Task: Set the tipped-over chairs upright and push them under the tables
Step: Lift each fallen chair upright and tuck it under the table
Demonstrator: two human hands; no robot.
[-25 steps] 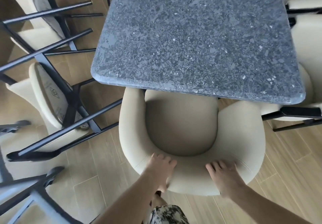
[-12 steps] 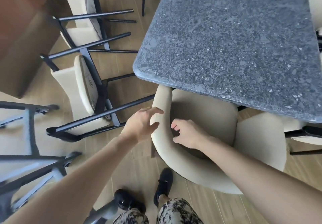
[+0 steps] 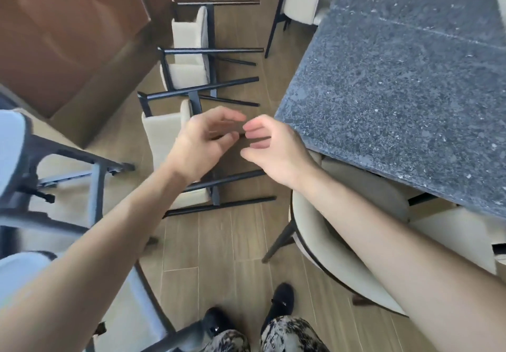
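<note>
Looking down from the head camera, one cream chair (image 3: 336, 231) already stands upright, its seat partly under the corner of the speckled grey table (image 3: 405, 83), so that one seems done. Two more are left: a tipped-over chair (image 3: 161, 138) lies on its side on the wood floor (image 3: 216, 244) just below the hands, black legs pointing toward the table, and a second tipped chair (image 3: 189, 50) lies beyond it. The left hand (image 3: 204, 143) and right hand (image 3: 271, 149) hover close together above the nearer one, fingers loosely curled, half open, gripping nothing. Blurred chair frames at the left edge are too unclear to judge.
</note>
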